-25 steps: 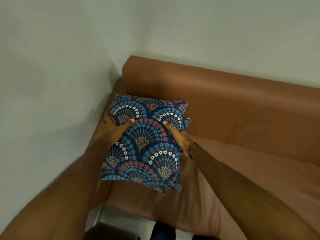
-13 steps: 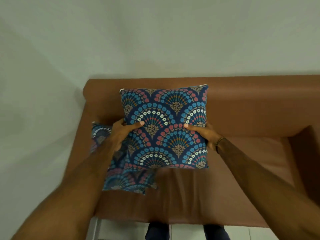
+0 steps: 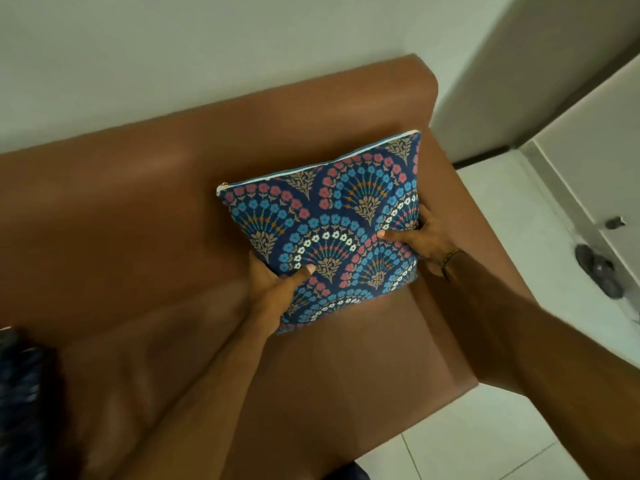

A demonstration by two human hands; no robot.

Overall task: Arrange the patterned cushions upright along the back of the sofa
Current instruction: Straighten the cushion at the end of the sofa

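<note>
A blue cushion (image 3: 332,223) with a pink, white and tan fan pattern stands upright at the right end of the brown sofa (image 3: 121,209). It leans toward the backrest, its lower edge on the seat and its zip edge on top. My left hand (image 3: 273,289) grips its lower left side, thumb on the front. My right hand (image 3: 420,239) holds its right edge next to the sofa's arm. A second patterned cushion (image 3: 19,393) shows only as a dark blur at the left frame edge.
The sofa's right arm (image 3: 460,237) runs just behind my right hand. White tiled floor (image 3: 512,209) lies to the right, with a dark slipper (image 3: 599,271) on it beside a pale wall. The wall rises directly behind the backrest.
I have carried the cushion from the left part of the sofa to its right end and lowered it onto the seat. The other cushion stays at the left.
</note>
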